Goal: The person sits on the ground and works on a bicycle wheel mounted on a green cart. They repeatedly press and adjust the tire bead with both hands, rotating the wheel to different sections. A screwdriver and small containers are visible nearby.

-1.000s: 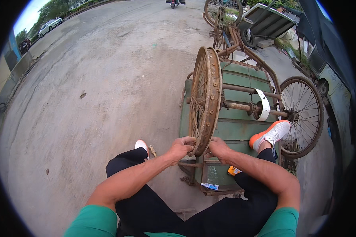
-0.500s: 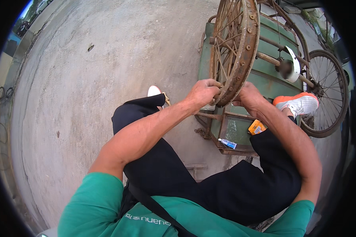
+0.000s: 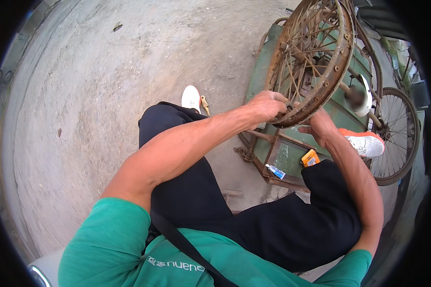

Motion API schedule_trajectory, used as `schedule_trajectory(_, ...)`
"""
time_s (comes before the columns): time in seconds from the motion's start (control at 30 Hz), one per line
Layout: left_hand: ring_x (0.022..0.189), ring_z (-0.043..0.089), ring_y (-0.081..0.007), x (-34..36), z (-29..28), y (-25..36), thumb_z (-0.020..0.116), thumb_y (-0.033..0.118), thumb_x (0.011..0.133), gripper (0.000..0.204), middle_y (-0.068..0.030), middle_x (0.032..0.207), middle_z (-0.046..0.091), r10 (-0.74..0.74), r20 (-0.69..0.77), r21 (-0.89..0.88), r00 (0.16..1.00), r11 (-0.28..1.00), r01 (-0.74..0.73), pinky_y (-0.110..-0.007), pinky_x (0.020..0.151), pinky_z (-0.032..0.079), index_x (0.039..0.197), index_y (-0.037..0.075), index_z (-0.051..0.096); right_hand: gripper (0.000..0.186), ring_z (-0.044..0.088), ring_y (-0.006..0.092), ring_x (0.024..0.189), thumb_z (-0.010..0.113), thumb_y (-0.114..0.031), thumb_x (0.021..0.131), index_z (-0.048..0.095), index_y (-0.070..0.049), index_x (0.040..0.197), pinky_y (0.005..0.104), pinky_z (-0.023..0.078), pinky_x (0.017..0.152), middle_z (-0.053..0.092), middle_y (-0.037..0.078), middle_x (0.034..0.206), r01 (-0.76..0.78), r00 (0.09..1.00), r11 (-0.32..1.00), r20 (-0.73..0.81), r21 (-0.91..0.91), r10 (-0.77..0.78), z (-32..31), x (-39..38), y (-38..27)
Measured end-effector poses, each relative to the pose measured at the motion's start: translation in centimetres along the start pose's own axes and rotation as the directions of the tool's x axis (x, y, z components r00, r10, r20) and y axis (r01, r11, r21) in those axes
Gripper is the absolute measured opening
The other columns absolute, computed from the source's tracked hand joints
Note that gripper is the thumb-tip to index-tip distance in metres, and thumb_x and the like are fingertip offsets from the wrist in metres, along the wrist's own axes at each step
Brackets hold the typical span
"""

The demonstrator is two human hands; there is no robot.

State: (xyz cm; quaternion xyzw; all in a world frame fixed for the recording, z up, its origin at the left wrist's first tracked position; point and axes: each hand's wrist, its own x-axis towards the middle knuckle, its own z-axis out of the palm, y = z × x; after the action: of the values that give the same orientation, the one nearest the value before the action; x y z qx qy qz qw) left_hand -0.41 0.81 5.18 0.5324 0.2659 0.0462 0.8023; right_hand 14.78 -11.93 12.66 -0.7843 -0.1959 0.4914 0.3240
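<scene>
Head view: nearest to me are my green shirt (image 3: 129,253) and black trousers (image 3: 273,225), knees bent as I sit low on the grey concrete ground (image 3: 105,95). Just past my knees, a small white-and-blue tube (image 3: 276,171) and a small orange box (image 3: 310,158) lie on the frame of the overturned green metal cart (image 3: 282,148). My left hand (image 3: 268,105) is curled over the lower edge of the rusty spoked wheel rim (image 3: 316,57), fingers pinched on something small at the rim that I cannot make out. My right hand (image 3: 322,128) sits just under the same edge, touching the rim from below; whether it is closed on anything is hidden. The two hands are close together on either side of the rim. I judge this to be work on one spot of the bare rim, at a spoke end or the rim bed, with the left steadying. The next move calls for a firm hold so the wheel does not spin, and care with the rusty edge. Farther off, my orange-and-white shoe (image 3: 366,142) rests beside the second wheel, a tyred one (image 3: 397,138); the other white shoe (image 3: 191,98) is to my left.
</scene>
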Motion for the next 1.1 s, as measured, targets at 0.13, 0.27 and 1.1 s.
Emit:
schedule_trajectory(0.13,0.088,0.064,-0.0174,0.4,-0.3,-0.6,0.061,0.006,0.089,0.042,-0.0114,0.103,0.071,0.023,0.053,-0.007,0.998,1.000,-0.023,-0.033,0.076,0.051,0.129,-0.005,0.067,0.030,0.059,0.0092,0.097,0.060,-0.037,0.104,0.069,-0.014,0.122,0.0311,0.048,0.080,0.069,-0.004,0.109,0.021,0.999,0.994,0.035,0.103,-0.025,-0.2,0.6,0.9)
schedule_trajectory(0.27,0.090,0.067,-0.0203,-0.5,-0.1,-0.5,0.062,0.004,0.089,0.039,-0.0129,0.102,0.072,0.074,-0.039,0.071,0.997,0.995,-0.071,-0.034,0.080,0.053,0.126,-0.004,0.068,0.027,0.060,0.0073,0.090,0.060,-0.034,0.103,0.072,-0.014,0.117,0.0276,0.047,0.076,0.070,-0.006,0.103,0.051,0.998,0.990,0.036,0.131,-0.056,0.1,0.8,1.1)
schedule_trajectory(1.1,0.077,0.062,-0.0150,0.5,0.3,-0.3,0.059,0.009,0.094,0.034,-0.0093,0.093,0.071,0.006,-0.050,-0.002,0.999,1.000,-0.006,-0.032,0.062,0.048,0.124,-0.005,0.066,0.034,0.060,0.0131,0.087,0.059,-0.040,0.100,0.069,-0.012,0.116,0.0347,0.051,0.079,0.069,0.000,0.102,0.031,0.999,0.998,0.041,0.062,-0.033,0.1,0.3,0.4)
